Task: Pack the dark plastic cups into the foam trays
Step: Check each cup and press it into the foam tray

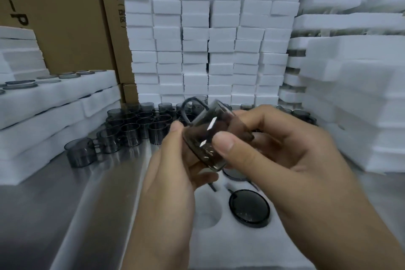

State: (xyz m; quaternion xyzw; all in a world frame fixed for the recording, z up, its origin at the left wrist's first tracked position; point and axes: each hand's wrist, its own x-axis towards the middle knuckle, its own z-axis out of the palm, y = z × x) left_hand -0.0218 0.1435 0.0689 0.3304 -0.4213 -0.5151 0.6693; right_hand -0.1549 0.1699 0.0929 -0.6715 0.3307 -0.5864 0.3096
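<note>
The left hand (173, 173) and right hand (291, 160) both grip a dark cup (206, 138), tilted and motion-blurred, above the near foam tray (210, 247). The hands hide much of the tray; one seated cup (249, 208) shows. Loose cups (133, 125) stand far left.

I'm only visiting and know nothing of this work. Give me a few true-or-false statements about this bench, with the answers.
1. The left hand and right hand hold one cup. True.
2. Every hole in the tray is filled. False: one hole is empty.
3. Loose cups stand on the table. True.
4. The foam stacks behind are black. False: they are white.
</note>
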